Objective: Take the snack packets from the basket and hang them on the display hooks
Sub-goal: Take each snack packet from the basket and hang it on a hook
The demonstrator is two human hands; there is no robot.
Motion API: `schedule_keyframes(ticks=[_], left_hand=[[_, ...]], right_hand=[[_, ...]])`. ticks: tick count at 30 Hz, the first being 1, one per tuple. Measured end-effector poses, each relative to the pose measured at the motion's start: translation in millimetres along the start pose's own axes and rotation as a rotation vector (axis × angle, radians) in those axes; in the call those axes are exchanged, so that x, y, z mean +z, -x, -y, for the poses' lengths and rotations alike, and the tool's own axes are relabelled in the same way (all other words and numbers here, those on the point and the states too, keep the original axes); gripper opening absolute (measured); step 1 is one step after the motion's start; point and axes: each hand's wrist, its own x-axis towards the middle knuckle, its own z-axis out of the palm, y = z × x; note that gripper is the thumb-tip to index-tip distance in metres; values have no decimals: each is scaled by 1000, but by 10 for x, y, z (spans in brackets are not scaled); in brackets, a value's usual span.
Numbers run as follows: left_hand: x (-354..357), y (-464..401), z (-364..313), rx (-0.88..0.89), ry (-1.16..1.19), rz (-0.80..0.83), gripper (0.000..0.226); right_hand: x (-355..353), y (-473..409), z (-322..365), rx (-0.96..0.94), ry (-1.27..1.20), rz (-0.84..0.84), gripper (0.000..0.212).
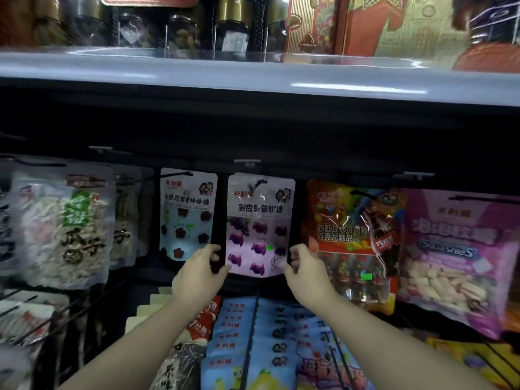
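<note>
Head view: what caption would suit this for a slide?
Both hands steady a purple sweet packet hanging on a display hook.

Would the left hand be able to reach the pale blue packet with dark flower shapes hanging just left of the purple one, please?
Probably yes. The left hand grips the purple packet's lower left corner, right below the pale blue packet, and nothing lies between them. It would have to let go of the corner first.

**Shiny bags, dark wire**

The purple packet [260, 225] between the left hand [197, 273] and the right hand [305, 273] looks like smooth, shiny plastic. The light blue packet [187, 213] just past the left hand is shiny plastic too. The red bag [351, 237] beside the right hand has a clear, crinkly plastic part. Above both hands, the hook [257, 183] looks like thin dark wire, and the grey shelf edge [253, 80] is smooth and glossy.
</note>
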Motion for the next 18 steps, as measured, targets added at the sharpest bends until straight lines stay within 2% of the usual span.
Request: schedule_keyframes(ticks=[2, 5, 8, 11, 13, 16, 18], left_hand=[[-113, 176, 46, 107, -195, 57, 39], [-312, 444, 95, 265, -523, 194, 34], [-476, 675, 207, 255, -694, 313, 33], [-559, 948, 287, 279, -783, 366, 34], [-596, 1155, 307, 347, -832, 361, 35], [-562, 1417, 403, 567, -785, 266, 26], [-481, 1545, 523, 635, -732, 231, 26]], right_hand=[[-94, 195, -11, -12, 92, 105, 25], [-310, 518, -21, -125, 421, 231, 26], [-568, 838, -99, -195, 633, 239, 27], [-818, 1212, -264, -191, 699, 179, 22], [-915, 1508, -367, -328, 730, 101, 16], [-890, 1996, -446, -481, 732, 55, 24], [-757, 2250, -515, -532, 706, 82, 31]])
